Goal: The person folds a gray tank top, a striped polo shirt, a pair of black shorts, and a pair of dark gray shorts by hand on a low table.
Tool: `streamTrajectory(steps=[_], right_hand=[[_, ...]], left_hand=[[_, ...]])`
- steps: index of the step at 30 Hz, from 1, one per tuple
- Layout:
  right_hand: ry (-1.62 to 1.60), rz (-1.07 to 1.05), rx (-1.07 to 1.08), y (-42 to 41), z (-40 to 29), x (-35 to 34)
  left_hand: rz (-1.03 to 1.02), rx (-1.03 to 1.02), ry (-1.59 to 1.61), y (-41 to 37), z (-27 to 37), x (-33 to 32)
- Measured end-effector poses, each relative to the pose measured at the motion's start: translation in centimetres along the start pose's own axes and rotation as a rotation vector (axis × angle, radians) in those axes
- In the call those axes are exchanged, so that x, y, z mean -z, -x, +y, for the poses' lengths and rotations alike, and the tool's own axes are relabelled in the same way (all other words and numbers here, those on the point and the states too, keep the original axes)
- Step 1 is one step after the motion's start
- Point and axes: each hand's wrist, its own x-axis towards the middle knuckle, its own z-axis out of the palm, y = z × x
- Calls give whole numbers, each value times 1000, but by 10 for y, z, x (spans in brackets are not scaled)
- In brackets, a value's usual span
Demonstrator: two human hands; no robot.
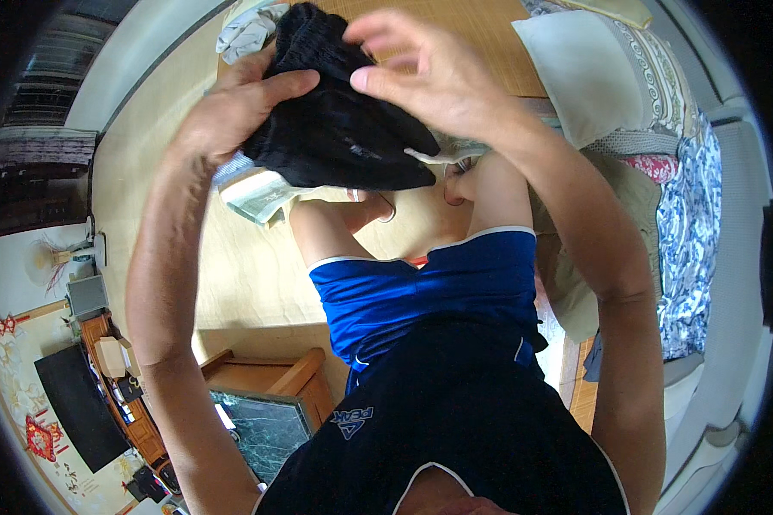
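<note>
My left hand [248, 96] grips a black fabric garment [335, 129] by its side, with the thumb pressed flat on top. The garment hangs in folds in front of my knees and bears a small light mark. A ribbed or gathered part shows at its upper end, and its exact kind cannot be made out. My right hand [419, 71], slightly blurred, hovers at the garment's upper right edge. Its fingers are spread and curved, and the thumb tip overlaps the edge in view; whether it touches is unclear.
A white crumpled cloth [248, 32] lies beyond my left hand. On the right, a pale cushion [580, 77], khaki clothing [567, 290] and blue-white patterned fabric [689, 238] cover a seat. A green marble-topped table [264, 425] stands at lower left. A light-coloured cloth [257, 196] is partly behind the garment.
</note>
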Motion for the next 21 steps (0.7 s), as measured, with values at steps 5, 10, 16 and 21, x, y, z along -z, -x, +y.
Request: streamTrajectory(steps=[5,10,16,21], right_hand=[[175,170,129,-24,15,4],[28,-168,156,-38,17,24],[119,-139,133,-41,6,22],[35,-181,11,-45,17,36]], left_hand=[[-333,-200,-347,9,44,20],[-158,-338,-699,10,54,38],[292,-508,-804,-6,27,35],[452,-668,-889,-8,24,18]])
